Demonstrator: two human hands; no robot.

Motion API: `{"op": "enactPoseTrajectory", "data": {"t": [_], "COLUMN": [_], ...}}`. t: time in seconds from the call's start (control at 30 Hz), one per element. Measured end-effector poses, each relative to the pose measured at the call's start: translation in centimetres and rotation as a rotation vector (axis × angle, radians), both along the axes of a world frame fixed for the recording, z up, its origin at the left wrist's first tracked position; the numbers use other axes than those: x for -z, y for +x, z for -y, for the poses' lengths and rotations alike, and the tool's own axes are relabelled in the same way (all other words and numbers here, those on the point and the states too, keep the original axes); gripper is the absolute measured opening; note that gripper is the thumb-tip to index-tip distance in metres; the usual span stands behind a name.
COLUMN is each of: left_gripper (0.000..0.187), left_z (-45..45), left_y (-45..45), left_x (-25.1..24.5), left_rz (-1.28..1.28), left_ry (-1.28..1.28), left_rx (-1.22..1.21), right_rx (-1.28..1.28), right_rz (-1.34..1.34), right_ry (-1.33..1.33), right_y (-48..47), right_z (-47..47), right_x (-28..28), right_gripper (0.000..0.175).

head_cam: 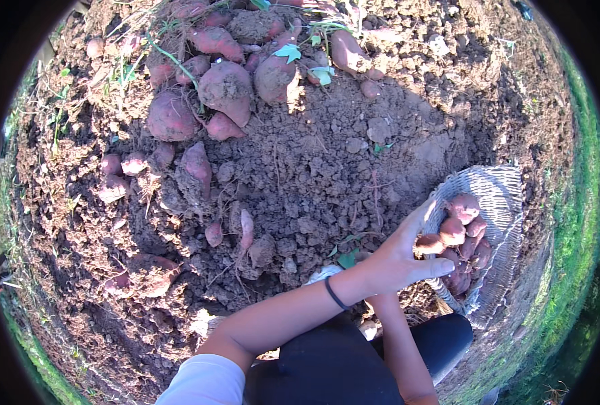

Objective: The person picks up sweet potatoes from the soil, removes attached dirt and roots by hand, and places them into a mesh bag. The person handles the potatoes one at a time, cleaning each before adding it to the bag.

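My left hand [406, 258], with a dark band on its wrist, reaches across to the left rim of a woven basket [505, 212]. Its thumb and fingers are spread, with small reddish sweet potatoes [453, 232] just beyond them inside the basket; no grip on one shows. Of my right hand [381, 299] only the wrist area shows, beneath the left; its fingers are hidden. Large soil-covered sweet potatoes [225, 91] lie heaped at the top, left of centre. Smaller ones, including a thin sweet potato [246, 229], lie on the soil left of my hands.
Loose, clumpy soil [305, 177] surrounds the roots. A cut-looking green vine [170, 58] and leaves lie among the heap. A broad sweet potato [153, 276] rests at the lower left. My dark-clothed legs [325, 364] are at the bottom, and grass [578, 202] borders the right side.
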State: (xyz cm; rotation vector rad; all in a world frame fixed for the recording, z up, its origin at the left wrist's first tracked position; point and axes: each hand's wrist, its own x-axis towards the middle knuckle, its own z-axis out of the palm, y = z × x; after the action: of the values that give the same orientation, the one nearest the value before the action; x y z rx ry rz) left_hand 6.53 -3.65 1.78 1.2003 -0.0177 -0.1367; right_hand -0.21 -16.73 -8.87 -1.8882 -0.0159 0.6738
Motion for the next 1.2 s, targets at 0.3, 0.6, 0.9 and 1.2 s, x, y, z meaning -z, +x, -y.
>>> {"op": "enactPoseTrajectory", "data": {"t": [0.3, 0.6, 0.9, 1.2], "left_gripper": [0.05, 0.025, 0.025, 0.02], "left_z": [-16.2, -14.2, -10.3, -9.9], "left_y": [-11.2, -10.5, -9.0, -10.2], "left_x": [7.4, 4.6, 3.3, 4.4], "left_rz": [-0.517, -0.556, -0.647, 0.236], "left_ry": [1.594, 0.381, -0.193, 0.995], "left_rx": [-0.477, -0.559, -0.462, -0.732], "right_rx": [-0.059, -0.121, -0.628, -0.166], "right_rz": [0.028, 0.067, 0.46, -0.269], "right_ry": [-0.195, 0.016, -0.169, -0.048], "right_y": [2.4, 0.4, 2.2, 0.9], "right_z": [-2.0, -4.6, -8.2, -8.1], "right_x": [-4.5, -4.7, -9.5, -6.3], "right_gripper": [0.021, 0.03, 0.021, 0.028]}}
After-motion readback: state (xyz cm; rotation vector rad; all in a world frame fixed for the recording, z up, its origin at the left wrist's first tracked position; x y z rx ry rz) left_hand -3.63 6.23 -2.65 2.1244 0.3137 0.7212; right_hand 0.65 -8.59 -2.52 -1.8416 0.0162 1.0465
